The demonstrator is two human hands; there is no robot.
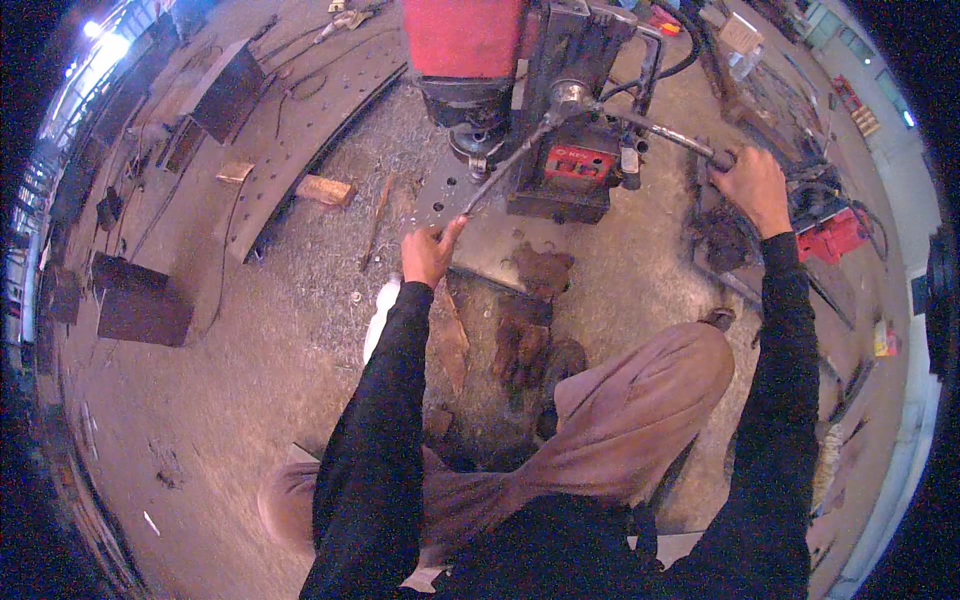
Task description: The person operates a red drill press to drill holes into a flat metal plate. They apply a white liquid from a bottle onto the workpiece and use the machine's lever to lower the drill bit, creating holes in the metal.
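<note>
Clamping left lever [505, 170] and right lever [670, 133] at once, probably working the feed of the drill [465, 40].
Wraps both grips closed round metal, with left hand [425, 255] at ten o'clock, right hand [757, 188] at two. Leads inward to the hub [569, 95] of that red-and-black drill, at twelve over a holed plate [428, 192]. Calls, presumably, for smooth, matched turning about the hub next, without letting either lever slip.

We note the drill [465, 40] cut off at the top edge. The left hand [427, 257] below-left of it partly hides one lever [505, 178]; the right hand [757, 188], right of it, another lever [665, 131]. We cannot identify a brown item [541, 272] below the drill.
</note>
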